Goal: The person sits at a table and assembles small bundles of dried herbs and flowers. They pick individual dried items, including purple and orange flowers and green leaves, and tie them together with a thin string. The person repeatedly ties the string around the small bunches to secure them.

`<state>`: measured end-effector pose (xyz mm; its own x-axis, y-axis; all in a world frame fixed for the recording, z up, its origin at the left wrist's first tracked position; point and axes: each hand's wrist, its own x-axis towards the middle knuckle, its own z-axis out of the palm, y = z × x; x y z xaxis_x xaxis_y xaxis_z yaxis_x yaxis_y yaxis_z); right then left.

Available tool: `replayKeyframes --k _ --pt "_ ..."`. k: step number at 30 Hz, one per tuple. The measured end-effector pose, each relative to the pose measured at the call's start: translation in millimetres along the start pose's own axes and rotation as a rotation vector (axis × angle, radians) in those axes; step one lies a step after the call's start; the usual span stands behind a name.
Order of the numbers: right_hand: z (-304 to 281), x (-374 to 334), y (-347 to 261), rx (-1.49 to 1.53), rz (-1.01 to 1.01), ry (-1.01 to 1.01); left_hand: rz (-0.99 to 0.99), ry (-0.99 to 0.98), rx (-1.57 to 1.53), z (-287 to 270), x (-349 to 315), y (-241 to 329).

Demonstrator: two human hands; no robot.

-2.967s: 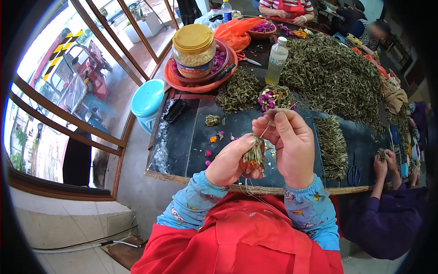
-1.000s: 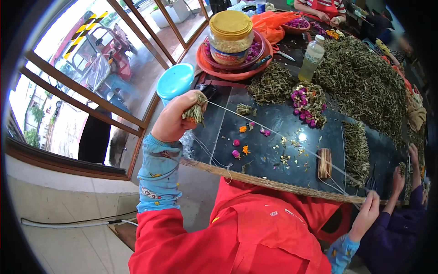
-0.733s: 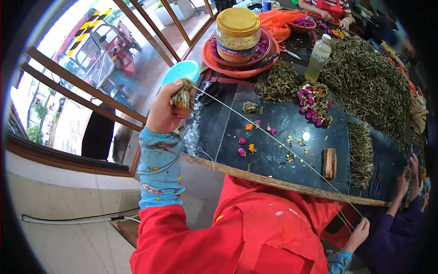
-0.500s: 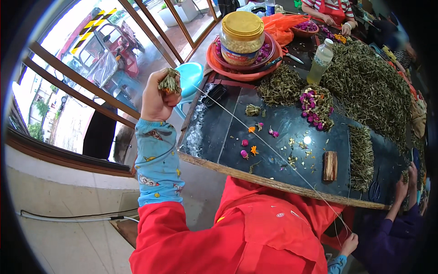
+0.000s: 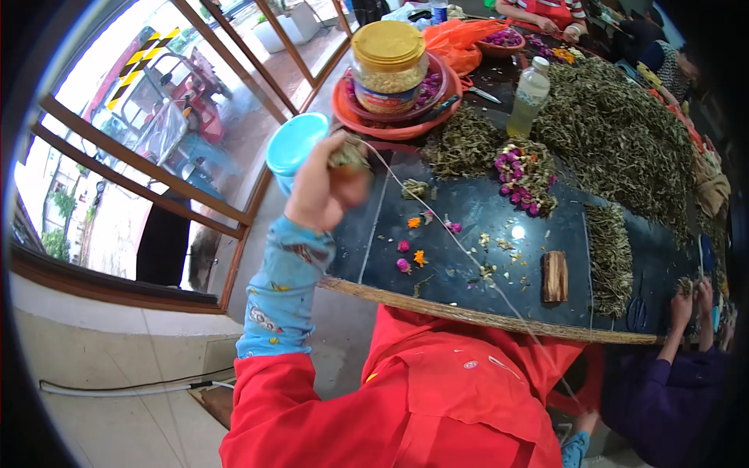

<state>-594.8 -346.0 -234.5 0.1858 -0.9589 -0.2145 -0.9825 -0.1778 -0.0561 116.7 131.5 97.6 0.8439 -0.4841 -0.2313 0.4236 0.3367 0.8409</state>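
My left hand (image 5: 316, 191) is raised over the table's left end, closed around a small bundle of dried herbs (image 5: 349, 156); motion smears it a little. A pale string (image 5: 468, 253) runs from the bundle across the tabletop and over the wooden edge. At its lower end is my right hand (image 5: 587, 422), low beside my red apron and below the table, pinching the string; its fingers are small and blurred. Under the string lie loose purple flower heads (image 5: 403, 266), orange blossoms (image 5: 420, 257) and pale petals. A short herb bundle (image 5: 419, 189) rests just beyond them.
A wooden block (image 5: 555, 277) and a strip of herbs (image 5: 610, 261) lie to the right, near scissors (image 5: 637, 312). Behind stand a yellow-lidded jar (image 5: 388, 74), a bottle (image 5: 529, 97) and a herb heap (image 5: 616, 129). A blue stool (image 5: 296, 144) is left; co-workers sit right and far.
My left hand has moved right and slightly down with the herb bundle, toward the table. The string has gone from straight to a slack curve. My right hand has shifted slightly left and down.
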Motion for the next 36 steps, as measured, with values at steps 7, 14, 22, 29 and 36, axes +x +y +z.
replayKeyframes --k 7,14,22,29,36 --pt "-138.7 -92.0 -261.4 0.399 -0.588 0.312 -0.44 -0.322 -0.316 79.0 -8.1 -107.7" --pt "-201.3 -170.1 -428.8 1.034 -0.892 0.168 -0.46 -0.399 -0.34 143.5 -16.9 -170.9" --pt "-195.7 -168.6 -480.9 0.877 -1.074 0.137 -0.349 -0.319 -0.231 165.0 -26.3 -182.4" --pt "-192.9 -156.3 -477.3 0.911 -1.057 0.072 -0.394 -0.354 -0.245 166.3 -15.5 -187.1" --pt "-208.7 -123.4 -457.3 1.216 -0.89 0.039 -0.572 -0.547 -0.183 151.8 -16.2 -175.4"
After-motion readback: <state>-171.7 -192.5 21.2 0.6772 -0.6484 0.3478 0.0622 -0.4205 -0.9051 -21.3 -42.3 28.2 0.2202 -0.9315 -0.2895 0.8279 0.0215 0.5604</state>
